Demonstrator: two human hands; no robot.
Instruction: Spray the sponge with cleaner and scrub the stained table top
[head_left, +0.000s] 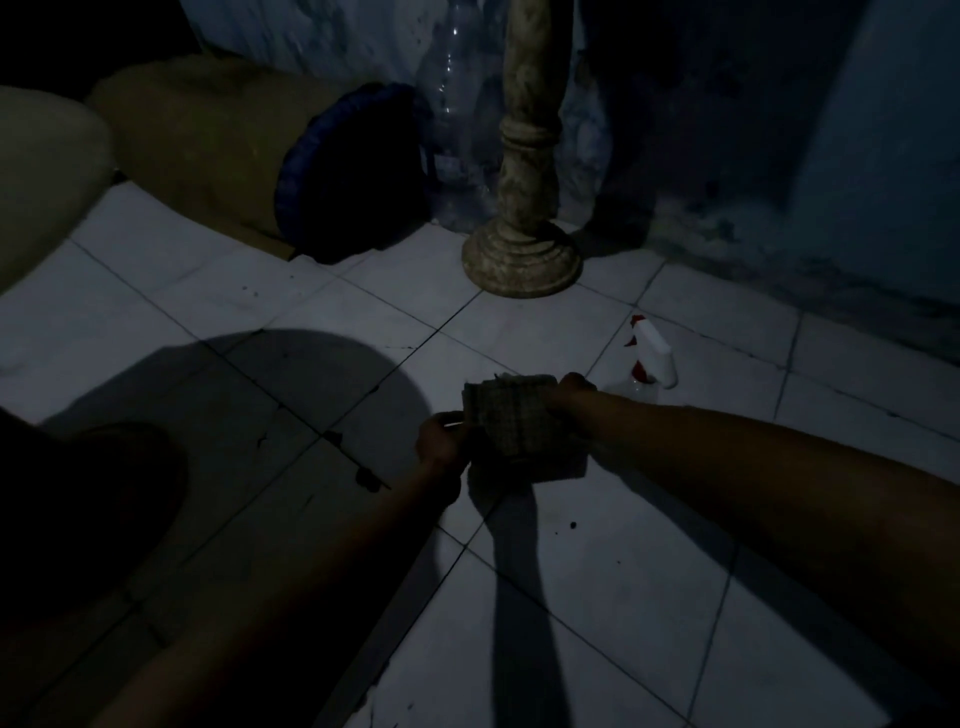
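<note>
The sponge (519, 423) sits mid-frame over the tiled floor (597, 597), pinched at nine o'clock by the left hand (441, 441) and at two o'clock by the right hand (571, 397), probably readied for spraying; the spray bottle (649, 358) stands just beyond at two o'clock

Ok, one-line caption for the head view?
Both hands hold a sponge above the tiled floor, spray bottle nearby.
</note>
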